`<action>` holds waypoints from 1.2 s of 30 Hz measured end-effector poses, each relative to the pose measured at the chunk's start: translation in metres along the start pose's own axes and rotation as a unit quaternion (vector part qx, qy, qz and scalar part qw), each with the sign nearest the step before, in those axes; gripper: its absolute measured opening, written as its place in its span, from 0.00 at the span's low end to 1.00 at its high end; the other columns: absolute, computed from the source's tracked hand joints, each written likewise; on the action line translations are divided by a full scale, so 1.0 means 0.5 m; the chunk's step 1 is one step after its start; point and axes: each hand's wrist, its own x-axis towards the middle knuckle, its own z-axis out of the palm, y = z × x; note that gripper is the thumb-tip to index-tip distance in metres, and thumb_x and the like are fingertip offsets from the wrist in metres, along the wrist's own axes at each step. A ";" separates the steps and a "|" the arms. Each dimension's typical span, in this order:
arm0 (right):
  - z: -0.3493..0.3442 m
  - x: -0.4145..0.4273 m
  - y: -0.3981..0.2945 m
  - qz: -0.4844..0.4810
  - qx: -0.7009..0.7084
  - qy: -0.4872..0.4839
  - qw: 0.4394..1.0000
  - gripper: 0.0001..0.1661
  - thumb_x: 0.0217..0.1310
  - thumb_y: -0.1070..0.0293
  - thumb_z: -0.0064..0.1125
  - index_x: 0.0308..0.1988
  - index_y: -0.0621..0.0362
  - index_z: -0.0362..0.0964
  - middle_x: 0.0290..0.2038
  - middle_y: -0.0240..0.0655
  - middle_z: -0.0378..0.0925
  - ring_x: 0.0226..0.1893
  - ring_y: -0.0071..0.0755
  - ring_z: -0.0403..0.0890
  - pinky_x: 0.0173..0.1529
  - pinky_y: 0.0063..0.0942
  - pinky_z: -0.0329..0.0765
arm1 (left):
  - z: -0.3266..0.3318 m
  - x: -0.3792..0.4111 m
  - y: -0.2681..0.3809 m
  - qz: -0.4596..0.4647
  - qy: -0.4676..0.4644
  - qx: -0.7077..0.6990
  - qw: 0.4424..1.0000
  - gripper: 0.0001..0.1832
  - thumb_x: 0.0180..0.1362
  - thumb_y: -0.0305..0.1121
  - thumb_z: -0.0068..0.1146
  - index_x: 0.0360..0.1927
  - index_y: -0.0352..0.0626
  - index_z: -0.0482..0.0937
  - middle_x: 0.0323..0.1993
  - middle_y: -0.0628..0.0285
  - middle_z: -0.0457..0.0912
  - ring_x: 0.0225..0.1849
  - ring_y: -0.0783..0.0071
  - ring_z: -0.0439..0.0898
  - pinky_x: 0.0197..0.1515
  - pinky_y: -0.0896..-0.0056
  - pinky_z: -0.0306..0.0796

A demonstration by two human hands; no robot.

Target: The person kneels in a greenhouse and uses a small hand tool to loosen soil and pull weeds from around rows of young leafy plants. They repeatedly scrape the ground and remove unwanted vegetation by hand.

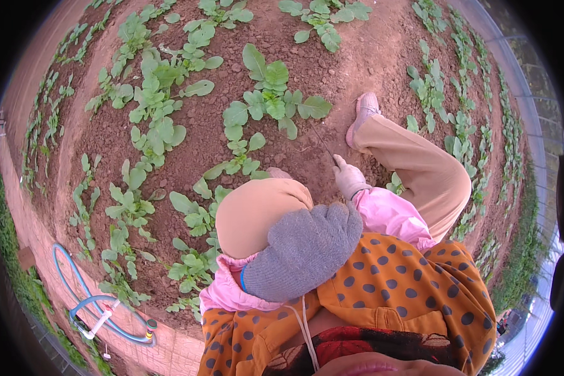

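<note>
My right hand, in a pale glove with a pink sleeve, grips a thin dark-shafted hand tool. The shaft slants up and left over bare soil, its far tip close to a leafy green seedling. My left hand wears a grey knitted glove with a blue cuff edge. It lies across my bent knee, its fingers curled with the palm hidden. Any thing inside it cannot be seen. Just beyond that knee grows a smaller seedling.
Rows of leafy plants run along the left, and more to the right. My right shoe stands on trodden soil. A blue hose with a white pipe fitting lies on the paved edge.
</note>
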 end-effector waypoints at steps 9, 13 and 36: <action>-0.098 0.344 -0.060 -0.100 0.023 0.103 0.989 0.27 0.69 0.55 0.47 0.65 0.48 0.64 0.45 0.54 0.80 0.48 0.57 0.80 0.54 0.47 0.75 | -0.002 0.038 -0.051 -0.013 -0.072 -0.122 0.990 0.11 0.54 0.32 0.51 0.40 0.45 0.77 0.30 0.65 0.76 0.31 0.71 0.78 0.28 0.67 0.71; -0.166 0.482 -0.201 -0.143 0.007 0.057 0.988 0.26 0.69 0.57 0.48 0.63 0.50 0.66 0.48 0.51 0.80 0.50 0.55 0.80 0.55 0.44 0.75 | 0.004 0.047 -0.113 -0.052 -0.078 -0.226 0.970 0.10 0.53 0.32 0.52 0.39 0.45 0.78 0.31 0.65 0.77 0.33 0.70 0.79 0.31 0.67 0.71; -0.265 0.486 -0.314 -0.198 0.232 0.241 0.921 0.27 0.69 0.52 0.51 0.65 0.42 0.64 0.37 0.52 0.82 0.40 0.60 0.82 0.45 0.48 0.77 | 0.052 0.051 -0.244 -0.112 0.004 -0.495 0.862 0.08 0.48 0.31 0.55 0.31 0.44 0.82 0.38 0.66 0.82 0.43 0.66 0.80 0.44 0.70 0.73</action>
